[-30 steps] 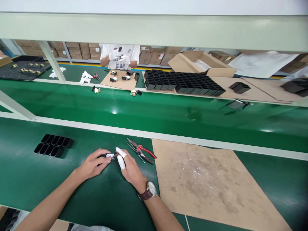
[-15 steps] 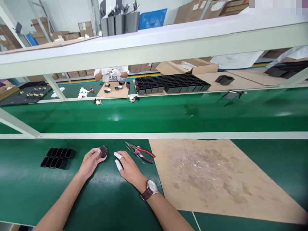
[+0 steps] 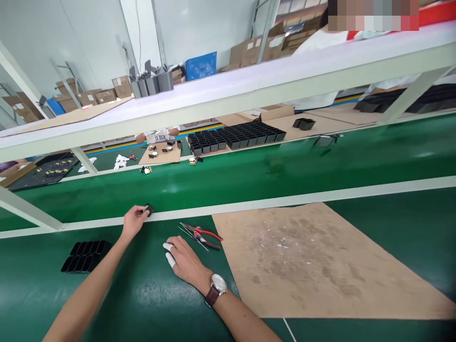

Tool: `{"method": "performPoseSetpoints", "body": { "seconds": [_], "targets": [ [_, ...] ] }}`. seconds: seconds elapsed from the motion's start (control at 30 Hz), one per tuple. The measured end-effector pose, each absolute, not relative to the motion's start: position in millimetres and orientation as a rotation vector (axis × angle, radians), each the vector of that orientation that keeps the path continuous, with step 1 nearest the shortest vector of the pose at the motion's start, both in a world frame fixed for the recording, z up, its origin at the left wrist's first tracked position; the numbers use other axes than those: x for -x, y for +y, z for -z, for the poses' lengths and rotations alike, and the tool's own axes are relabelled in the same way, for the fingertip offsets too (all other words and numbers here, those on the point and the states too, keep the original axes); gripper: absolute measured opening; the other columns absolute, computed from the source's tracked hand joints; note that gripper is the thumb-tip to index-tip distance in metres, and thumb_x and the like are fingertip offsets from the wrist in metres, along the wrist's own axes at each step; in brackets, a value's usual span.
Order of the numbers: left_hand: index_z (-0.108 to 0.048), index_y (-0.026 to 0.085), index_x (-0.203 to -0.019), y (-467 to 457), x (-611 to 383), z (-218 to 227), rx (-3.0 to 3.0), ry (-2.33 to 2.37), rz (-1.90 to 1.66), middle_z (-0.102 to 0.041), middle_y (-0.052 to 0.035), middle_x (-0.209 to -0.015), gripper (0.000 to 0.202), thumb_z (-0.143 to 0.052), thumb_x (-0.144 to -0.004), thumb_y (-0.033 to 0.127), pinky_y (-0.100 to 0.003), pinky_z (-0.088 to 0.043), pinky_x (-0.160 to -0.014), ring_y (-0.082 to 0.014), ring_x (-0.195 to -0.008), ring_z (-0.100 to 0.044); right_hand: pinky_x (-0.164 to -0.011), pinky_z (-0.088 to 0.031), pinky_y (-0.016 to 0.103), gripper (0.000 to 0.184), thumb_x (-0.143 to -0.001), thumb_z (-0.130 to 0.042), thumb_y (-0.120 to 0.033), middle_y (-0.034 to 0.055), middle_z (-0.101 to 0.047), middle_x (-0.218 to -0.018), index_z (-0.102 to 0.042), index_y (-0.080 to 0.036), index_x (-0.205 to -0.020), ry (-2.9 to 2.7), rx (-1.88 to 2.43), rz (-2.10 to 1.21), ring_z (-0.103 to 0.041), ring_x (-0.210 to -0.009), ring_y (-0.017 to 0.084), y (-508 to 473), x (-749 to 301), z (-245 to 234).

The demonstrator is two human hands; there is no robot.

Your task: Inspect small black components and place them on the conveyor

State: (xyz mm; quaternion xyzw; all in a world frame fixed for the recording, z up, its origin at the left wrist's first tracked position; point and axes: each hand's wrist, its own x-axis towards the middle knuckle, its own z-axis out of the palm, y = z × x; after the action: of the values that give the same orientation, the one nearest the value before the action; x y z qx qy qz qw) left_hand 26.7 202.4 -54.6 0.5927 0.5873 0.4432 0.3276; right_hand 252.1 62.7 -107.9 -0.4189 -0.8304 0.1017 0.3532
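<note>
- Half a second ago we had the small black casing (image 3: 150, 209) over the bench, near our right hand (image 3: 185, 260); now our left hand (image 3: 134, 221) has carried it forward to the pale rail (image 3: 231, 206), so the two hands are well apart and only one is on the piece.
- Our left hand pinches the casing between thumb and fingertips; the piece sits just beyond those fingertips, by the green belt (image 3: 249, 178). We can't tell whether it touches the rail.
- Our right hand is loosely curved, thumb and forefinger a little parted, with nothing visible between them; white finger covers (image 3: 170, 260) sit on two digits. Whether it rests on the bench we cannot tell.
- Just ahead of our right hand lie the pliers (image 3: 198, 232) and a thin metal rod (image 3: 194, 239).
- Left of our left hand, nearer us, stand black cases (image 3: 84, 256) in two rows.
</note>
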Motion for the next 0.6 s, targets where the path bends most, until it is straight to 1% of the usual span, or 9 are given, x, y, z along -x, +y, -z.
{"method": "performPoseSetpoints", "body": {
  "seconds": [0.07,0.1,0.17,0.23,0.33,0.4,0.5,0.57,0.6],
  "targets": [
    [-0.071,0.019,-0.087,233.0,-26.0,46.1,-1.638,1.642,-1.216,-0.075,-0.0108,-0.099,0.022,-0.083,-0.074,0.033,-0.046,-0.057,-0.098,-0.0304,-0.1,-0.072,-0.099,-0.057,0.047,0.029,-0.095,-0.054,-0.007,0.0121,-0.062,-0.119,-0.063,-0.015,-0.121,-2.156,1.085,-0.252,-0.058,-0.108,0.027,62.7,-252.1,109.7],
    [-0.07,0.019,-0.084,244.1,-26.5,43.6,-1.677,1.679,-1.226,-0.075,-0.0111,-0.097,0.018,-0.081,-0.075,0.03,-0.047,-0.056,-0.1,-0.0315,-0.102,-0.072,-0.099,-0.057,0.046,0.028,-0.094,-0.055,-0.007,0.0121,-0.062,-0.119,-0.063,-0.015,-0.12,-2.156,1.088,-0.244,-0.058,-0.107,0.027,62.6,-252.1,110.6],
    [-0.07,0.019,-0.082,256.3,-29.4,42.3,-1.755,1.717,-1.214,-0.074,-0.0111,-0.093,0.014,-0.079,-0.075,0.025,-0.048,-0.056,-0.098,-0.0321,-0.098,-0.072,-0.099,-0.057,0.046,0.028,-0.094,-0.056,-0.007,0.0116,-0.062,-0.119,-0.064,-0.016,-0.119,-2.153,1.094,-0.228,-0.058,-0.107,0.027,62.6,-252.2,112.2],
    [-0.072,0.019,-0.087,257.1,-32.2,43.3,-1.834,1.724,-1.194,-0.075,-0.0114,-0.095,0.015,-0.079,-0.075,0.024,-0.046,-0.059,-0.092,-0.0313,-0.096,-0.073,-0.098,-0.057,0.045,0.029,-0.093,-0.056,-0.007,0.0112,-0.062,-0.118,-0.064,-0.016,-0.119,-2.153,1.092,-0.22,-0.058,-0.106,0.026,62.9,-252.3,113.5],
    [-0.074,0.02,-0.105,245.6,-25.0,38.6,-1.941,1.721,-1.212,-0.073,-0.0135,-0.117,0.027,-0.077,-0.08,0.03,-0.042,-0.061,-0.089,-0.031,-0.105,-0.071,-0.097,-0.058,0.046,0.028,-0.092,-0.056,-0.006,0.0113,-0.062,-0.118,-0.065,-0.016,-0.117,-2.159,1.079,-0.224,-0.059,-0.106,0.027,63.8,-252.4,114.3],
    [-0.072,0.021,-0.117,233.3,-7.4,26.4,-1.983,1.745,-1.254,-0.068,-0.0138,-0.127,0.035,-0.074,-0.084,0.035,-0.042,-0.06,-0.093,-0.0307,-0.115,-0.068,-0.096,-0.058,0.047,0.027,-0.093,-0.054,-0.005,0.0121,-0.062,-0.119,-0.065,-0.016,-0.115,-2.16,1.063,-0.23,-0.059,-0.107,0.028,64.2,-252.4,114.1],
    [-0.066,0.02,-0.127,207.9,35.1,-2.0,-1.989,1.84,-1.397,-0.066,-0.0137,-0.132,0.046,-0.071,-0.088,0.043,-0.042,-0.058,-0.099,-0.0291,-0.119,-0.066,-0.094,-0.059,0.049,0.028,-0.094,-0.052,-0.004,0.0131,-0.063,-0.119,-0.066,-0.016,-0.115,-2.15,1.028,-0.23,-0.059,-0.108,0.029,64.6,-251.8,113.3],
    [-0.064,0.02,-0.128,184.5,65.7,-18.8,-1.954,1.955,-1.525,-0.067,-0.0137,-0.13,0.049,-0.071,-0.089,0.049,-0.043,-0.058,-0.098,-0.0283,-0.113,-0.069,-0.093,-0.059,0.05,0.029,-0.094,-0.051,-0.004,0.0135,-0.063,-0.119,-0.066,-0.017,-0.114,-2.141,1.0,-0.231,-0.059,-0.108,0.03,64.8,-251.1,113.1],
    [-0.065,0.019,-0.125,170.9,79.3,-23.8,-1.954,2.018,-1.569,-0.069,-0.0135,-0.128,0.047,-0.07,-0.09,0.051,-0.045,-0.059,-0.097,-0.0282,-0.109,-0.07,-0.092,-0.059,0.051,0.029,-0.094,-0.051,-0.004,0.0136,-0.063,-0.118,-0.067,-0.018,-0.113,-2.137,0.985,-0.236,-0.059,-0.108,0.03,65.0,-250.9,113.1]
  ]
}}
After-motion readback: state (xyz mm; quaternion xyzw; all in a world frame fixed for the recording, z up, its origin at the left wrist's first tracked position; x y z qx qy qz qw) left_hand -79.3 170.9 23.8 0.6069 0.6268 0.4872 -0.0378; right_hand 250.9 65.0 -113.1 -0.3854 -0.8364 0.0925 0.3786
